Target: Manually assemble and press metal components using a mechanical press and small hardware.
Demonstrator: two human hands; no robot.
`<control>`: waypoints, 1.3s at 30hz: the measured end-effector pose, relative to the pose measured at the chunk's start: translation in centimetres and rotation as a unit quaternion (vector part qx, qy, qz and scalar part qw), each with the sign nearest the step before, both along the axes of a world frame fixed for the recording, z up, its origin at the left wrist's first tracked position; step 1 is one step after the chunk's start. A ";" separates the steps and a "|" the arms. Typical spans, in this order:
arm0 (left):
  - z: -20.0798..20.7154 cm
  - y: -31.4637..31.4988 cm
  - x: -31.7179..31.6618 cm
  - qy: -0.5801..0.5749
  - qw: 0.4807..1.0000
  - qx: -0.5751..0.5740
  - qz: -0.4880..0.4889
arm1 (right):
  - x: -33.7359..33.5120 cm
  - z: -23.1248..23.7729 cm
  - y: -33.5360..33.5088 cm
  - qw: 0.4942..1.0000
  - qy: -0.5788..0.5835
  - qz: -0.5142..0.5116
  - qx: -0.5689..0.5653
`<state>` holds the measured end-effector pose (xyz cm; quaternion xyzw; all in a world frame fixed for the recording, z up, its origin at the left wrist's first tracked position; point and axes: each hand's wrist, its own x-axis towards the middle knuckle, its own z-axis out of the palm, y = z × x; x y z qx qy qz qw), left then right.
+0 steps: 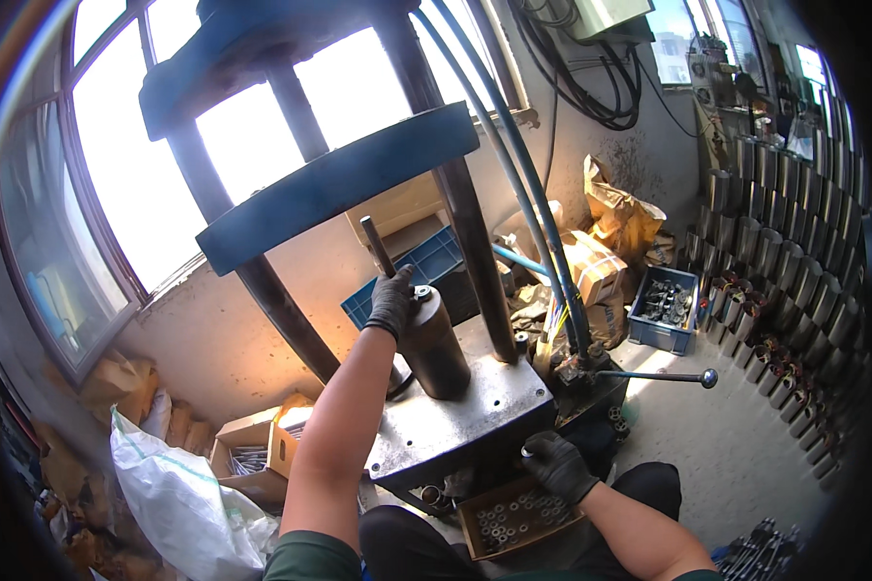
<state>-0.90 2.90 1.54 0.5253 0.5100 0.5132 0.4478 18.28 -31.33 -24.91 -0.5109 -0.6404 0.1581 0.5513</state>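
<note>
My left hand (390,304), in a dark grey glove, is closed around an upright metal rod (377,244). Its fingers rest against the top edge of a dark metal cylinder (436,351), which stands on the press's steel table (484,416). A small shiny round part (421,291) sits on the cylinder's top. My right hand (560,467), gloved too, pinches a small metal ring (526,451) near the table's front edge. Below it, a shallow box (470,531) holds several similar rings.
The press's blue crossbeam (339,184) spans above my left hand between dark columns (477,261). A ball-ended lever (664,376) sticks out right. Stacked metal cylinders (790,261) and a blue crate (661,334) stand at right; a white sack (179,494) and carton (247,450) at left.
</note>
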 end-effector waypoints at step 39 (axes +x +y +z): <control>-4.1 -1.3 0.1 -0.340 0.876 0.339 -0.046 | -6.0 20.6 29.2 0.980 -0.172 -0.090 0.033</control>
